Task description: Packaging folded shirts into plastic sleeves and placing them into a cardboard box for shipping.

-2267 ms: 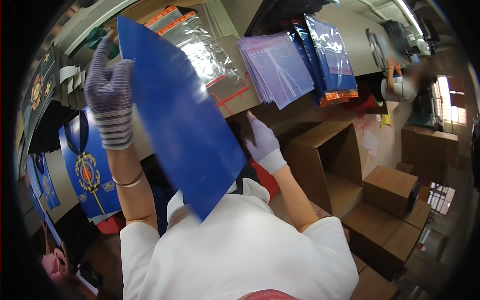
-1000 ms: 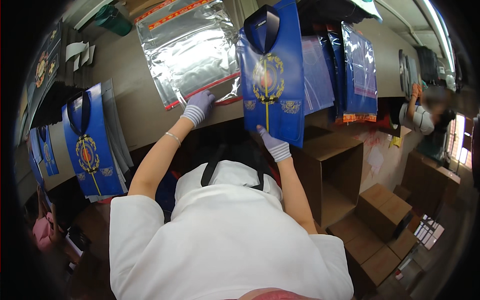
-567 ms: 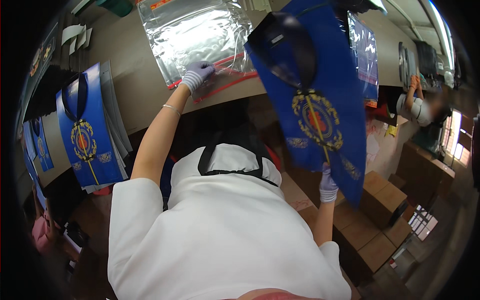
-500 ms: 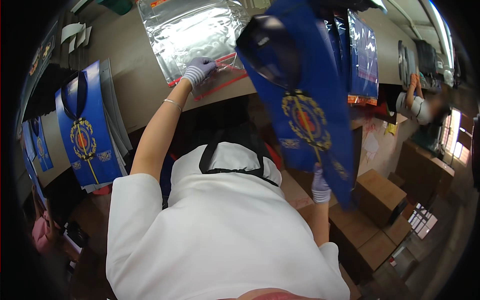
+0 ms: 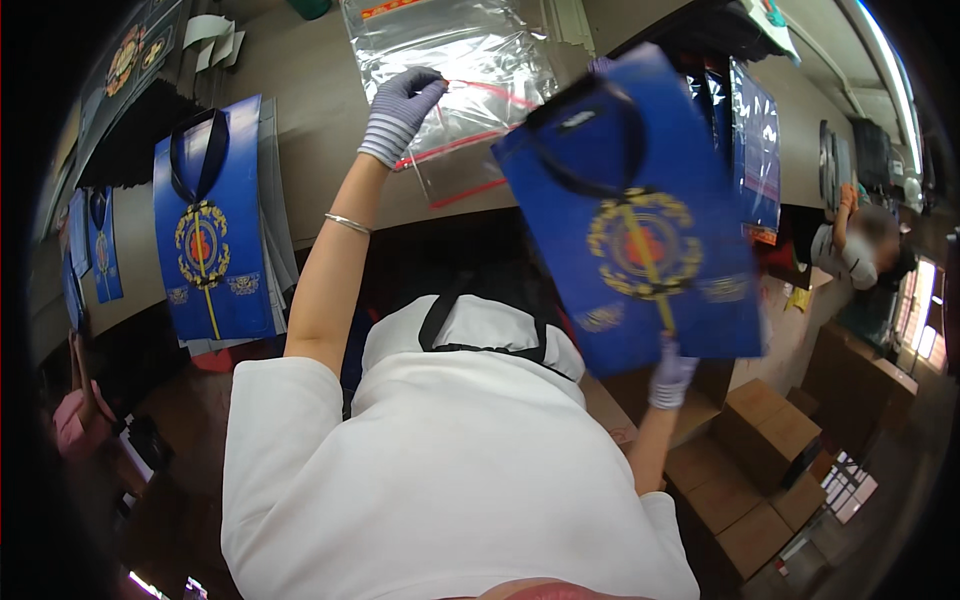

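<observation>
My left hand (image 5: 405,112), in a grey-and-white striped glove, has its fingertips closed on the edge of a clear plastic bag (image 5: 465,160) with red strips. That bag lies at the near end of a stack of shiny clear bags (image 5: 450,50). On the right, my right hand (image 5: 671,380), gloved too, grips the lower edge of a blue paper gift bag (image 5: 600,300). The gift bag hangs tilted above the table edge, flat, with a black ribbon handle and a round yellow-and-red emblem. Motion blurs it slightly.
Blue gift bags (image 5: 240,250) lie stacked on the table (image 5: 310,150) at left. Packed blue bags (image 5: 755,150) lie at right. Cardboard boxes (image 5: 725,480) stand at lower right. One co-worker (image 5: 845,250) is at far right, another (image 5: 80,420) at far left.
The blue gift bag has swung to face me more squarely, its lower end shifting up and right with my right hand. My left hand has drawn the clear bag slightly upward.
</observation>
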A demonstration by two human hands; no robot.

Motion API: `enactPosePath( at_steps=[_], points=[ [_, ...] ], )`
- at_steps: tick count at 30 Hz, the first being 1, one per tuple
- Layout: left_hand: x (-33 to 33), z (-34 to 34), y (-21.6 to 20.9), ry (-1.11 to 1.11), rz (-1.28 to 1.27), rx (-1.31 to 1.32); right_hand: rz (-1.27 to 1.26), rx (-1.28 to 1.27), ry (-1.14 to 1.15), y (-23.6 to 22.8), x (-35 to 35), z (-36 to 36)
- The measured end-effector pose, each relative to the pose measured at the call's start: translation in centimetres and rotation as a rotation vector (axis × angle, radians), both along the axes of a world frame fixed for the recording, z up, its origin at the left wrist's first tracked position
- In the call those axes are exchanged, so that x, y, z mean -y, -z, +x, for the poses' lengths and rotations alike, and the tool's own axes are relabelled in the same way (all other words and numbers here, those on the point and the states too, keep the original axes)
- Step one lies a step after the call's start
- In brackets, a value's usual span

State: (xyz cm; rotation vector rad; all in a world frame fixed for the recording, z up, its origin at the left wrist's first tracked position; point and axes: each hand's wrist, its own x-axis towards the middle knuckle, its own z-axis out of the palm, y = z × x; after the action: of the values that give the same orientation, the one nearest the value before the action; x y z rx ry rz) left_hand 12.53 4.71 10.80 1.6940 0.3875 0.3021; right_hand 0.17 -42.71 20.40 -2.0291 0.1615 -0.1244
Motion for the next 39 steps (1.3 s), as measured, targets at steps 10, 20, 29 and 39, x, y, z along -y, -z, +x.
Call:
enactPosePath(
  at_steps=[10, 20, 29, 39],
  points=[
    [1.9, -1.6, 3.6, 0.095, -0.057, -0.042, 0.381, -0.469, 0.115, -5.7, 5.9, 0.9],
    [4.4, -4.1, 2.5, 0.302, 0.514, 0.058, 0.548, -0.649, -0.168, 1.9, -0.5, 4.0],
    [3.4, -9.3, 5.3, -0.002, 0.521, -0.286, 0.534, -0.576, -0.083, 5.9, 2.6, 3.7],
    [3.9, -9.9, 6.3, 0.147, 0.450, -0.446, 0.596, -0.571, -0.059, 5.3, 1.2, 3.8]
  ],
)
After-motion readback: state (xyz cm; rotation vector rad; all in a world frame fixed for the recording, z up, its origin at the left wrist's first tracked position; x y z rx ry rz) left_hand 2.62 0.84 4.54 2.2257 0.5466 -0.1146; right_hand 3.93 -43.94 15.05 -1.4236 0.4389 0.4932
